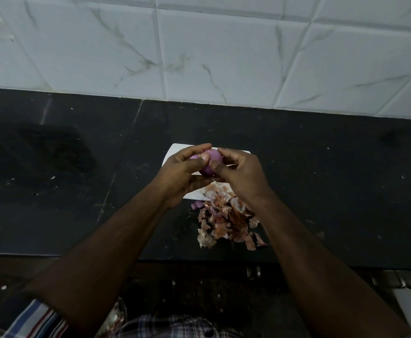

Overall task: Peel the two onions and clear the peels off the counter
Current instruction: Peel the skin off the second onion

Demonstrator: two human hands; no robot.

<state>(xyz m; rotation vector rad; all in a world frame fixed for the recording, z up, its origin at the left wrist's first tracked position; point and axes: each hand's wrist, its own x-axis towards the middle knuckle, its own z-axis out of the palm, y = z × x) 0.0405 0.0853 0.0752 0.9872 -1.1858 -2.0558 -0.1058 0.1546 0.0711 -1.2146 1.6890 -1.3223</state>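
Note:
A purple peeled onion (211, 162) is held above a white cutting board (175, 152) on the black counter. My left hand (185, 174) grips it from the left, thumb on its top. My right hand (241, 174) grips it from the right, thumb pressed on its front; a thin pale sliver sticks out by the right fingers. A heap of pink and brown onion peels (226, 220) lies on the counter just in front of the board, partly under my right wrist. A small purple onion piece (196, 205) sits at the heap's left edge. A second onion is not visible.
The black counter (65, 191) runs left and right, with a white marble-tiled wall (199, 50) behind it. The counter's front edge lies just below the peel heap. Some peel scraps (116, 315) lie lower down, near my checked clothing.

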